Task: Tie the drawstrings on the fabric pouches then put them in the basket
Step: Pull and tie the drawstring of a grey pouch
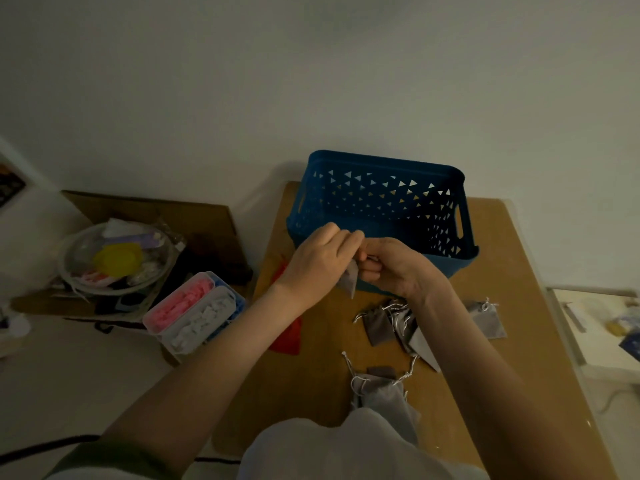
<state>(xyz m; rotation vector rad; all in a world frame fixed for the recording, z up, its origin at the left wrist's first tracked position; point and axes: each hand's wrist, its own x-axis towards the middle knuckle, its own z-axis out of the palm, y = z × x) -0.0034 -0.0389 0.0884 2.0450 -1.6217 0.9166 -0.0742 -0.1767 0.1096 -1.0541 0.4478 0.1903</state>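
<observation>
A blue plastic basket (381, 199) with triangle cut-outs stands at the far end of the wooden table (519, 289). Just in front of its near wall, both hands hold a small grey pouch (350, 279) that hangs down between them. My left hand (318, 261) pinches its top from the left; my right hand (391, 268) has curled fingers at the same spot, where the drawstring is hidden. Several more grey pouches (394, 323) with white drawstrings lie on the table, one (486, 318) to the right and one (379, 393) near my body.
A red fabric piece (287, 337) lies under my left forearm at the table's left edge. On a lower surface to the left stand a clear box of pink and white items (194, 313) and a glass bowl (117, 261) of odds and ends. A white wall rises behind the basket.
</observation>
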